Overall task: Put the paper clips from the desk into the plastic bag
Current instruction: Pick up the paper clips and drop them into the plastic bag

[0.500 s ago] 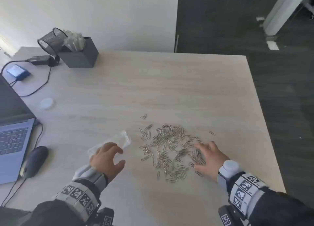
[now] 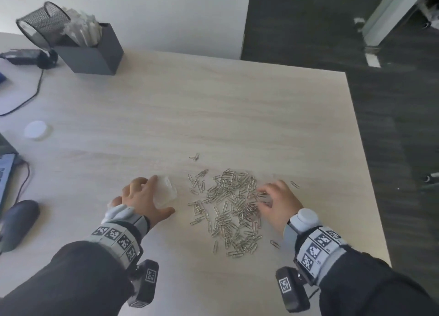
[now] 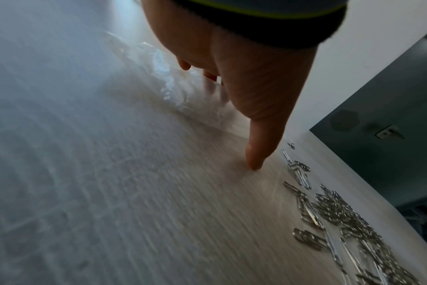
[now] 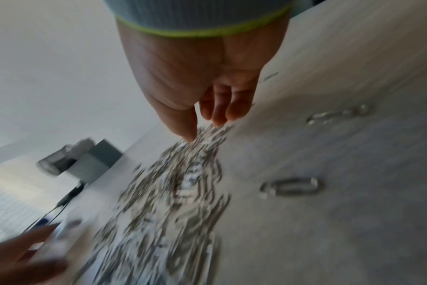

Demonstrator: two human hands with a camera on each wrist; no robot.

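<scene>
A heap of silver paper clips [image 2: 228,204] lies spread on the pale wooden desk [image 2: 190,106] near its front. A small clear plastic bag [image 2: 167,192] lies just left of the heap. My left hand [image 2: 140,197] rests its fingers on the bag, thumb splayed onto the desk. In the left wrist view the thumb of the left hand [image 3: 232,115] touches the wood beside the bag [image 3: 163,77], with the clips [image 3: 341,216] to the right. My right hand [image 2: 273,197] curls its fingers into the heap's right edge; the blurred right wrist view shows the right hand [image 4: 205,127] pinching clips [image 4: 183,183].
Stray clips [image 2: 194,157] lie behind the heap; another clip [image 2: 274,243] lies near my right wrist. A black organiser box [image 2: 95,54] and a mesh cup [image 2: 42,23] stand far left. A white lid [image 2: 35,130], a mouse [image 2: 19,218] and a laptop edge [image 2: 4,170] sit left. The desk's right edge [image 2: 363,149] is close.
My left hand has slid the bag right, closer to the clips. My right hand's fingers have curled in on the clips at the heap's edge.
</scene>
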